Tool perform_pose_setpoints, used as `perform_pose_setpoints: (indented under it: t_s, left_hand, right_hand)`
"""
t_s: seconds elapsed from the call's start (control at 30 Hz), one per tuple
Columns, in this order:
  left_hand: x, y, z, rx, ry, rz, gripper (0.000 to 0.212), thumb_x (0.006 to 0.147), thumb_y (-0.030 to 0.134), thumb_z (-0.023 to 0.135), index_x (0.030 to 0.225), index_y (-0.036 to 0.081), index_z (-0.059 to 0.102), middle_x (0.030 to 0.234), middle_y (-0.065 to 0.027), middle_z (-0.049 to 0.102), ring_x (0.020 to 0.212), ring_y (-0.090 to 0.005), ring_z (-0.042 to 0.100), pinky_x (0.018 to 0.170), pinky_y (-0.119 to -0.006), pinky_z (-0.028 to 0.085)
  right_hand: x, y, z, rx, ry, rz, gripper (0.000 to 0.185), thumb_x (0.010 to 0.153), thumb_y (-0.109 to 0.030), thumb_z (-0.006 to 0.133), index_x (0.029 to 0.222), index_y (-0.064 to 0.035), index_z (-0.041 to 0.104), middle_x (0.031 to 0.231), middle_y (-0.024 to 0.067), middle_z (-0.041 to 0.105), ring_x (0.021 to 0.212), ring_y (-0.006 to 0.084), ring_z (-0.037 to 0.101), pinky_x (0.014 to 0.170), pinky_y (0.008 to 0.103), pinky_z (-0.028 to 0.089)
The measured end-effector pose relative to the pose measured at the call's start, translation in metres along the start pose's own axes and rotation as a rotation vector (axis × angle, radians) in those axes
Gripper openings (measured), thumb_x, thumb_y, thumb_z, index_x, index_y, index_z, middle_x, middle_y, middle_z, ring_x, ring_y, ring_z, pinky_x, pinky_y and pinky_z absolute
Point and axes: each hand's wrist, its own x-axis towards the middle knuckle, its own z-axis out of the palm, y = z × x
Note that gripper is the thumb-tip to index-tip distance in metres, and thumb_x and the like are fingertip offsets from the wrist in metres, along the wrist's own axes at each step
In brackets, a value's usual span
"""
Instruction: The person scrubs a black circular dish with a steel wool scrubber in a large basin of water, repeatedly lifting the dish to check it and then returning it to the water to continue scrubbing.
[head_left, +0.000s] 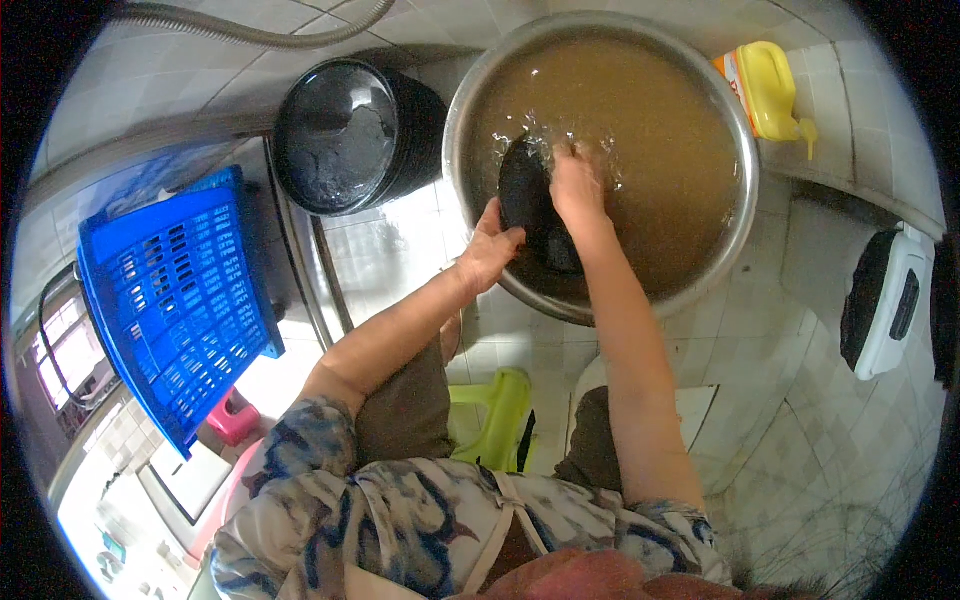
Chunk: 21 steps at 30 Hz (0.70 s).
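A wide steel basin (750, 176) in front of me holds murky brown water (660, 112). In it, a long black object (523, 180), shoe-like in outline, sticks up out of the water at a tilt. My left hand (491, 251) grips its near left edge, thumb and fingers spread around it. Against its right side is my right hand (577, 180), fingers bent down at the water, where small splashes and bubbles show. What those fingertips hold is blurred and hidden. Another dark shape (561, 251) lies nearer me, partly under the surface; I cannot tell whether it is a separate thing.
A ribbed black bucket (337, 139) of water stands left of the basin. Farther left is a blue plastic basket (180, 289). A yellow jug (769, 90) stands at the right rim. A green plastic stool (491, 420) shows between my legs. A grey hose (247, 31) crosses the top left.
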Motion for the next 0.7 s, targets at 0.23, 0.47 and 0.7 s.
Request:
perform_pose_setpoints:
  t_s: [0.23,0.47,0.7]
  left_hand:
    - [-0.009,0.021,-0.004,-0.034,-0.058,0.005,0.058,0.077,-0.004,0.045,0.131,0.012,0.030,0.110,-0.0058,0.053,0.090,-0.0165,0.053,0.070,-0.029,0.048]
    - [-0.010,0.031,-0.002,0.034,0.002,0.004,0.052,0.076,-0.005,0.045,0.125,0.010,0.037,0.108,-0.0108,0.053,0.090,-0.0201,0.054,0.072,-0.030,0.048]
    - [-0.007,0.050,0.022,0.097,0.297,0.016,0.041,0.092,0.021,0.049,0.126,-0.001,0.040,0.115,-0.0148,0.053,0.099,-0.0238,0.054,0.085,-0.032,0.044]
  right_hand:
    - [-0.033,-0.016,0.018,0.114,0.254,-0.572,0.032,0.081,-0.004,0.054,0.111,-0.0092,0.062,0.125,0.0219,0.049,0.116,0.0365,0.046,0.098,0.0391,0.039]
    - [-0.085,0.034,0.018,0.102,0.042,-0.674,0.034,0.081,-0.005,0.051,0.114,-0.0104,0.060,0.132,0.0228,0.043,0.121,0.0384,0.043,0.101,0.0418,0.036]
    - [-0.107,0.035,0.025,-0.092,0.113,-0.586,0.035,0.084,-0.006,0.050,0.119,-0.0077,0.054,0.134,0.0208,0.040,0.120,0.0388,0.043,0.100,0.0415,0.038]
